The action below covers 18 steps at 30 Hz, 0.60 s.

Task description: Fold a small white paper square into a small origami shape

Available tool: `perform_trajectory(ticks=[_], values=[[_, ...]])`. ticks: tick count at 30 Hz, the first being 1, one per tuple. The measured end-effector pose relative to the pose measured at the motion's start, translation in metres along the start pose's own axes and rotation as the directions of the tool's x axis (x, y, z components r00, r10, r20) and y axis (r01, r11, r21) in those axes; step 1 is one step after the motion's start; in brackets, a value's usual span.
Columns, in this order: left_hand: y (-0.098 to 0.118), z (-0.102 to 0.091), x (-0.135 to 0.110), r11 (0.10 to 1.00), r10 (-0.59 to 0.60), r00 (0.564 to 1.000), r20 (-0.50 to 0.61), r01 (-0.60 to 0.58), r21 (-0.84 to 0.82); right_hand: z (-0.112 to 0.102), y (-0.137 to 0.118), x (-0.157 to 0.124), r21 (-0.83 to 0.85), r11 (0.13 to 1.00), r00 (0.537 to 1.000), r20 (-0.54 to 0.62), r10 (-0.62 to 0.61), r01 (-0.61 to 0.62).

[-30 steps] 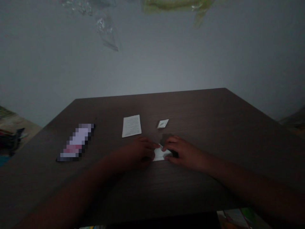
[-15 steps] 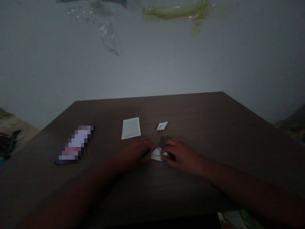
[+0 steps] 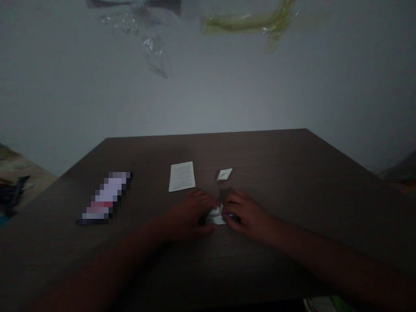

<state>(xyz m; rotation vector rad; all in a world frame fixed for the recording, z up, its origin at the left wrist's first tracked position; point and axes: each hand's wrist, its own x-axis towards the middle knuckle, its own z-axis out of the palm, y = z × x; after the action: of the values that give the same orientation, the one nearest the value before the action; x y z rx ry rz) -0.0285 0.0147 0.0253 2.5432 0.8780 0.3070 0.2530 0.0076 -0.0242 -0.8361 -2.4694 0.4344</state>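
A small piece of folded white paper (image 3: 217, 218) lies on the table between my two hands, partly covered by them. My left hand (image 3: 191, 215) holds it from the left, fingertips at its far edge and thumb at its near edge. From the right, my right hand (image 3: 247, 215) grips the same paper with bent fingers and thumb. Just beyond the hands sits a small diamond-shaped folded paper (image 3: 224, 174). To its left is a flat sheet of printed paper (image 3: 182, 177).
A phone (image 3: 105, 197) with a blurred-out screen lies on the left of the dark wooden table (image 3: 276, 151). Behind it stands a pale wall (image 3: 208, 95) with yellow tape (image 3: 240, 24) and clear plastic stuck on. Clutter shows past the table's left side.
My left thumb has moved away from its fingers, toward the paper's near edge. My right hand stays on the paper. The whole view has shifted slightly.
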Motion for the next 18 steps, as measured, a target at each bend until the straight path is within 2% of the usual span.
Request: perform_trajectory(ticks=[4,12,15,18], values=[[0.001,0.004,0.006,0.999,-0.036,0.999,0.023,0.035,0.012,0.003,0.004,0.003,-0.007,1.0,1.0,-0.01,0.005,-0.005],[-0.004,0.02,0.011,0.992,-0.122,0.986,-0.116,0.124,0.003,0.006,0.012,0.006,-0.039,0.996,0.994,-0.075,0.079,-0.082],[-0.006,0.024,0.012,0.986,-0.165,0.971,-0.173,0.168,0.005,0.0,0.01,0.005,-0.077,0.994,0.987,-0.153,0.059,-0.071],[-0.01,0.027,0.013,0.98,-0.192,0.957,-0.219,0.199,0.008,-0.008,0.002,0.002,-0.181,0.983,0.971,-0.236,-0.035,-0.009]])
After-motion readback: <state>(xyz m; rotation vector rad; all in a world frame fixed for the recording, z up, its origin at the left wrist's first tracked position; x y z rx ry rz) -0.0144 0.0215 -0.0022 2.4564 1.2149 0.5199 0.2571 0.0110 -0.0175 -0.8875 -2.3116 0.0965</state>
